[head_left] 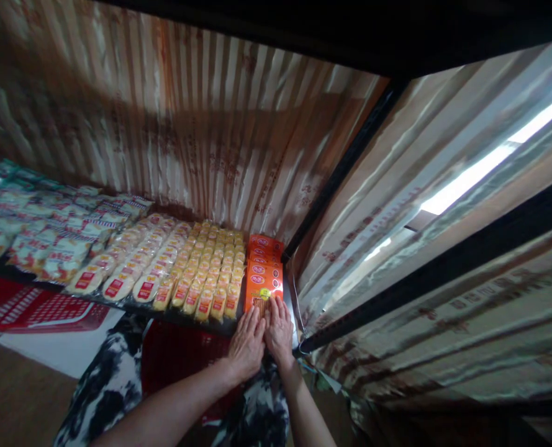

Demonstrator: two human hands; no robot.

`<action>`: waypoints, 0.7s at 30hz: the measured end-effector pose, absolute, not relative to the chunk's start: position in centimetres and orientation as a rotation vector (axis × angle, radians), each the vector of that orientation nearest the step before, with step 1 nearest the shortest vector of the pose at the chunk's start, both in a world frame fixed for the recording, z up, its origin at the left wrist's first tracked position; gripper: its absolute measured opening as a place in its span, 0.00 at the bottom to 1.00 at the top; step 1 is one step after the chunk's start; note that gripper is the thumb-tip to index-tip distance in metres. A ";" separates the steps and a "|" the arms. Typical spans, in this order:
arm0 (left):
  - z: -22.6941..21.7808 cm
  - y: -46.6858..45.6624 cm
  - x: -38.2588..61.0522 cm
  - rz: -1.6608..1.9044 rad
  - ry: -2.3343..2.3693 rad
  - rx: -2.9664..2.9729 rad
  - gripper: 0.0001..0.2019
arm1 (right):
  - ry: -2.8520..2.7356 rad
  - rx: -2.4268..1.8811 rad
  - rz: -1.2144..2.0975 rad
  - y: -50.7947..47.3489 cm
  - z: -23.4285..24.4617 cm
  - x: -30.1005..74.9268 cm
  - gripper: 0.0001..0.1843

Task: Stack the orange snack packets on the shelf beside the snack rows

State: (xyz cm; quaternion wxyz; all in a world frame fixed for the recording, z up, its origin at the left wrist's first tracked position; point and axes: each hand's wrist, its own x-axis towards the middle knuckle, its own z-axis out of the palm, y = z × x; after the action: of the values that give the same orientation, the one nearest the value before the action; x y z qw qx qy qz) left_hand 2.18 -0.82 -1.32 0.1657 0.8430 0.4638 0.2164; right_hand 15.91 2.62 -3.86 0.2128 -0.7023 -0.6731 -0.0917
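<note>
Orange snack packets [264, 273] lie overlapped in a row at the right end of a low dark shelf. My left hand [248, 340] and my right hand [279, 327] lie side by side over the near end of the front packet. The fingers of both point forward and rest flat on it, covering its lower part. To the left of the packets are several rows of small yellow wrapped snacks [210, 273], then round pale wrapped snacks [138, 264].
White snack bags [66, 236] and green bags [5, 177] fill the shelf's left part. Red baskets [71, 307] stand below. A dark metal post [345, 167] rises at the shelf's right corner. Printed plastic sheeting [201, 124] hangs behind and to the right.
</note>
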 end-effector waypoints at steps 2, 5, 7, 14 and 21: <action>-1.4 -1.1 2.0 0.630 1.308 2.403 0.26 | -1.876 -1.933 -0.275 2.5 -4.1 16.1 0.26; -1.6 -1.6 1.6 0.616 1.305 2.391 0.27 | -1.866 -1.929 -0.314 2.1 -3.9 15.8 0.26; -1.7 -1.9 1.4 0.619 1.308 2.383 0.27 | -1.841 -1.900 -0.328 1.6 -3.6 15.3 0.25; -2.0 -3.2 -0.1 0.737 1.185 2.376 0.30 | -1.776 -1.715 -0.186 -0.9 -3.5 12.7 0.22; -2.9 -5.2 -2.6 0.898 1.102 2.364 0.25 | -1.786 -1.524 -0.048 -3.6 -3.8 10.2 0.20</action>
State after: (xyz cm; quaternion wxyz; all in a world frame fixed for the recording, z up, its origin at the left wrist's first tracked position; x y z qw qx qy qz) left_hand -2.56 -5.22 -2.86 0.1902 0.8414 0.3920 0.3197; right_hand 10.20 -3.64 -3.83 0.3863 -0.5986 -0.7015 -0.0188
